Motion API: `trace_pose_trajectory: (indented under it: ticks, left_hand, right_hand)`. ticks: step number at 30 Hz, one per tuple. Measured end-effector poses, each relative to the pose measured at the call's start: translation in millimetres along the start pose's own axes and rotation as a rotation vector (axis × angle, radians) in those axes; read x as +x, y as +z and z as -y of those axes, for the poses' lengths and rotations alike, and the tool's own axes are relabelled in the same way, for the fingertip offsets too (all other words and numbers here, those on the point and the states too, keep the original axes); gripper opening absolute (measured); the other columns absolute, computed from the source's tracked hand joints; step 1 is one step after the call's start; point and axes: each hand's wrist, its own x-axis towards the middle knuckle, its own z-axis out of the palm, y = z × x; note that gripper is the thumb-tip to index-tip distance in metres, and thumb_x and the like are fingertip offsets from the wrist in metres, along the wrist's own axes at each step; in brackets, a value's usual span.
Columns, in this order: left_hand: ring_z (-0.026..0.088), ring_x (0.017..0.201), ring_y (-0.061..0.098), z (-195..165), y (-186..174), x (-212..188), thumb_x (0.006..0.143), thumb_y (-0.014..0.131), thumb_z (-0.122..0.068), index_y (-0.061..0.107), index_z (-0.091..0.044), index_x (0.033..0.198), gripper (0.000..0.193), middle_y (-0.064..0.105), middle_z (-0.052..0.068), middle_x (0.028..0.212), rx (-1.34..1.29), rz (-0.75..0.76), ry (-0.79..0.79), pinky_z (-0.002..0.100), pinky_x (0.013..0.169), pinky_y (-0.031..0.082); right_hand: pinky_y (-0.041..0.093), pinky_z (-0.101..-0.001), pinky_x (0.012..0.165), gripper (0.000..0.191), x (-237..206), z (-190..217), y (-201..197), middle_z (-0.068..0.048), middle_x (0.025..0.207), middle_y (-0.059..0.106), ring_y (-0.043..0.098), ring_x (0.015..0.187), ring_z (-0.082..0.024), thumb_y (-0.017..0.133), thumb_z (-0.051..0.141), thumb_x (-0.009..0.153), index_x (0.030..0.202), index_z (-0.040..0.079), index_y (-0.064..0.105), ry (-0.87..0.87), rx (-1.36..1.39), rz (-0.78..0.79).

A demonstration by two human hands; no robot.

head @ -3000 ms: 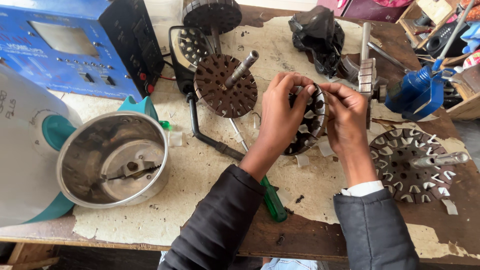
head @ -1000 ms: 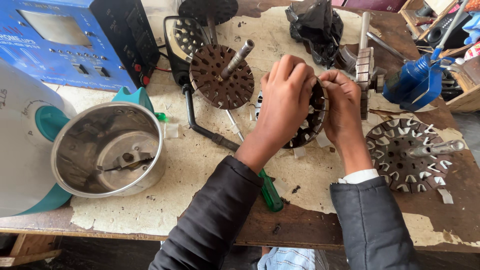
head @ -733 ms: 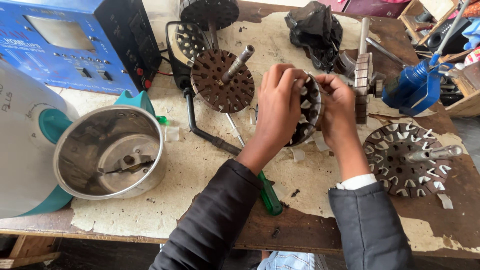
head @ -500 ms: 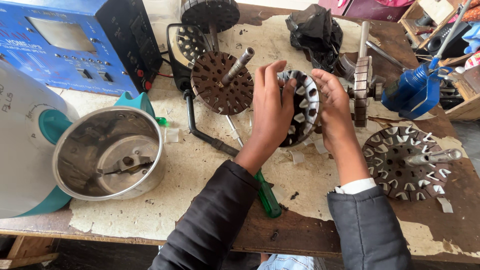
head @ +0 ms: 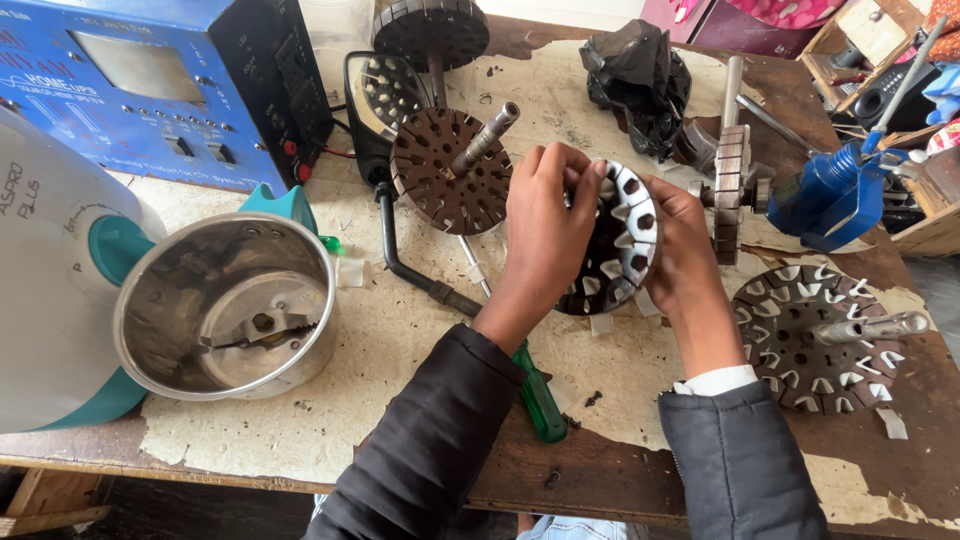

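Steel jar (head: 225, 305) sits lower left on the desk (head: 420, 400); slotted core (head: 615, 245) at centre between both hands, another core (head: 820, 335) lower right, screwdriver (head: 538, 392) below.

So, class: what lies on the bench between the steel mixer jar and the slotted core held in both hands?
In the head view, a bent black rod crosses between the steel mixer jar and the slotted core.
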Motion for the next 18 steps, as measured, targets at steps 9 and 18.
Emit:
trace_pose_trajectory:
  ticks: [9, 18]
  left_hand:
    - [0.021, 0.079, 0.064, -11, -1, -2, 0.092, 0.075, -0.015, 0.067, -0.001, 0.090, 0.015, 0.062, 0.007, 0.085, -0.152, -0.022, 0.010, 0.036, 0.073, 0.053]
    - [0.031, 0.101, 0.063, -13, 0, -9, 0.096, 0.070, -0.009, 0.069, -0.002, 0.104, 0.011, 0.064, 0.012, 0.105, -0.104, -0.018, 0.222, 0.040, 0.089, 0.051]
  right_hand:
    - [0.059, -0.0245, 0.059, 0.019, 3, -2, -8, -0.006, 0.093, 0.075, 0.072, 0.072, -0.011, 0.069, 0.010, 0.101, 0.117, 0.002, 0.074, 0.047, 0.073, 0.036]
    - [0.063, -0.0258, 0.073, 0.016, 2, -2, -3, -0.010, 0.102, 0.075, 0.076, 0.084, -0.014, 0.065, 0.007, 0.101, 0.115, 0.000, 0.071, -0.001, 0.235, -0.021]
